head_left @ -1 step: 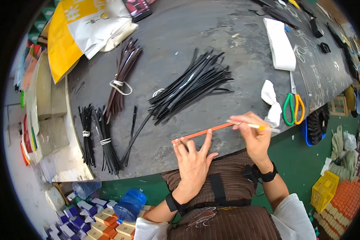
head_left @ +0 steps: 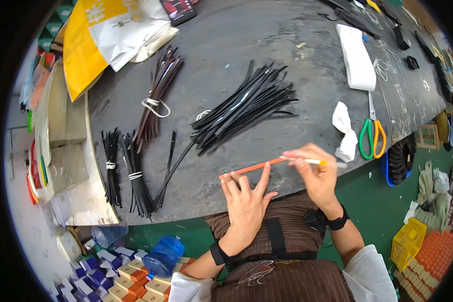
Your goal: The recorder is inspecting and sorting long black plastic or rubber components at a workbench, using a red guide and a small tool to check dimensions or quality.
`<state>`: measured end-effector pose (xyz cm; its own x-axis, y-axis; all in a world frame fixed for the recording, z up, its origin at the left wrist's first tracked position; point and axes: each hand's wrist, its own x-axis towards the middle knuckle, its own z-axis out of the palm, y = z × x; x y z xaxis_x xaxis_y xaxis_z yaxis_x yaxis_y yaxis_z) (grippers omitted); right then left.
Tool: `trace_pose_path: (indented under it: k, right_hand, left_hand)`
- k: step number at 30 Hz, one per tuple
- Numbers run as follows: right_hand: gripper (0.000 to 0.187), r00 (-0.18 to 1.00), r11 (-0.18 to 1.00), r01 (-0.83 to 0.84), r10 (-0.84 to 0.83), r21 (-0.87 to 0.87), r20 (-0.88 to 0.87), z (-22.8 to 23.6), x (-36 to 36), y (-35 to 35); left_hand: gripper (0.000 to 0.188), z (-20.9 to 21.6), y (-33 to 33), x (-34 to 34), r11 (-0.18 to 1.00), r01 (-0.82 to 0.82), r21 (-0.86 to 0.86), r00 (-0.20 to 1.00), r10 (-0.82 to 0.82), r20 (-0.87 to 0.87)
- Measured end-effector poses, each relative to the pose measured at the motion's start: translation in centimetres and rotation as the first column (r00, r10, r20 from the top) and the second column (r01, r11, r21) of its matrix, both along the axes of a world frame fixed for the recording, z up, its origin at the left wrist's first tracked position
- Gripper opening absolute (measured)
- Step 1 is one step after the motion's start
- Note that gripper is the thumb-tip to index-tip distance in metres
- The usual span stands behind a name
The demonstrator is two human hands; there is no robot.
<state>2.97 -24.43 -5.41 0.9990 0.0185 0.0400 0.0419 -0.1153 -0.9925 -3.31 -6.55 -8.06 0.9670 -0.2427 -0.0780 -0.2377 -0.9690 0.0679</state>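
The left hand (head_left: 244, 202), fingers spread, presses its fingertips on the left part of an orange strip (head_left: 254, 166), which lies slanted on the desk (head_left: 201, 186) near its front edge. The right hand (head_left: 316, 173) pinches a white pen (head_left: 312, 161) at the strip's right end. Bare desk separates the strip from the black bundle (head_left: 244, 111); scissors (head_left: 372, 121) rest rightward, close to the edge.

On the yellow and white bag (head_left: 80, 58), large white characters (head_left: 94, 13) stand on the yellow part; dark print (head_left: 121, 23) on the white part is too small to read.
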Motion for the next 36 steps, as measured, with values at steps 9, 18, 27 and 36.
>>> trace_pose_path:
  k: [9,18,27,36]
  right_hand:
    - [0.01,0.926,0.917,-0.366,0.376,-0.16,0.036,-1.3,1.3,7.5]
    - [0.01,0.892,0.858,-0.381,0.438,-0.345,0.106,-2.3,1.6,9.1]
    - [0.009,0.874,0.822,-0.366,0.465,-0.437,0.143,-2.3,1.8,9.4]
    - [0.006,0.903,0.88,-0.318,0.394,-0.352,0.171,-1.6,2.1,8.9]
  left_hand:
    - [0.06,-1.6,-0.1,-0.8,1.0,0.011,0.005,1.0,-0.011,-0.023]
    - [0.066,-2.0,-0.1,-1.3,0.999,0.033,0.022,0.998,-0.032,-0.052]
    - [0.066,-1.8,-0.2,-1.3,0.996,0.047,0.07,0.996,-0.042,-0.075]
    - [0.067,-1.5,-0.5,-1.0,0.993,0.049,0.107,0.994,-0.038,-0.105]
